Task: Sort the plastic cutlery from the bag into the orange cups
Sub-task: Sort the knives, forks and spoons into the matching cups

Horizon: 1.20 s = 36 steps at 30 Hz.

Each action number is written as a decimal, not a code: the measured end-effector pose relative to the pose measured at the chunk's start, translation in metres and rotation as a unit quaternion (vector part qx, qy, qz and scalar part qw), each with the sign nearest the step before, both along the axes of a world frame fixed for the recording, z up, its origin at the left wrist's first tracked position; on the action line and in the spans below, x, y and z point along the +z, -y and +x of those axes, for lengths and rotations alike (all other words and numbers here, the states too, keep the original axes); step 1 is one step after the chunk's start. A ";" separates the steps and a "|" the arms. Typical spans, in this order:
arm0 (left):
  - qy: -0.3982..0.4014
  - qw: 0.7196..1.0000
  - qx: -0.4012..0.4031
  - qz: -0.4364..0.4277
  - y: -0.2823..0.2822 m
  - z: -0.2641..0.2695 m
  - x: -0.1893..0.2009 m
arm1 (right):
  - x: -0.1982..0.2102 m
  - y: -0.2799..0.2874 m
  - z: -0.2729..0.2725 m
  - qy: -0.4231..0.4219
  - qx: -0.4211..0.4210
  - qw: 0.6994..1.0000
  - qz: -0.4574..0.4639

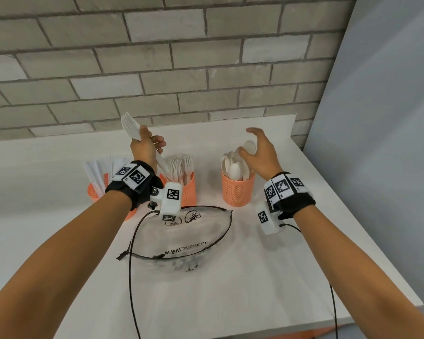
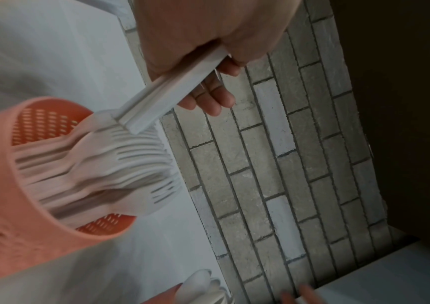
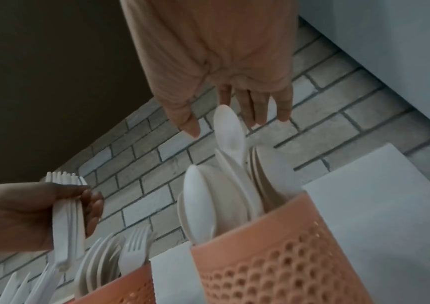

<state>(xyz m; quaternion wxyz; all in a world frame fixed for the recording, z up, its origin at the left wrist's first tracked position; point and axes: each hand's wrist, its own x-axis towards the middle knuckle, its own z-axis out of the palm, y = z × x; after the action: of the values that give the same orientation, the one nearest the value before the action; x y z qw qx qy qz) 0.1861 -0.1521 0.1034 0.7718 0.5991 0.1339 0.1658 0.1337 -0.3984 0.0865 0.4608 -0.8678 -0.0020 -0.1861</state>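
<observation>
My left hand (image 1: pixel 145 145) grips a stack of white plastic forks (image 1: pixel 130 127), tines up, with the handle ends (image 2: pixel 154 107) pointing down at the middle orange cup (image 1: pixel 190 190), which is full of forks (image 2: pixel 120 164). My right hand (image 1: pixel 257 149) hovers open just above the spoons (image 1: pixel 235 165) in the right orange cup (image 1: pixel 238 190); its fingers (image 3: pixel 257 107) are spread and hold nothing. A left orange cup (image 1: pixel 94 192) holds knives (image 1: pixel 101 167). The clear plastic bag (image 1: pixel 181 243) lies flat in front of the cups.
The white table (image 1: pixel 291 253) ends at a brick wall (image 1: pixel 181 69) behind the cups and a grey panel (image 1: pixel 389 118) on the right. Black cables (image 1: pixel 132 289) from the wrist cameras trail across the bag and table front.
</observation>
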 end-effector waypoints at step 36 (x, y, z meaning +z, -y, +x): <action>0.055 0.949 0.093 0.296 0.040 -0.030 -0.053 | -0.028 -0.009 0.004 -0.098 0.052 0.951 -0.287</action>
<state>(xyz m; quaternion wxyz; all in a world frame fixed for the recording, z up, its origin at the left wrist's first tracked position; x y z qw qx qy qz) 0.1561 -0.1923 0.0508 0.5469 0.7757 0.0914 0.3014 0.1377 -0.3892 0.0582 0.1990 -0.9761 -0.0556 -0.0671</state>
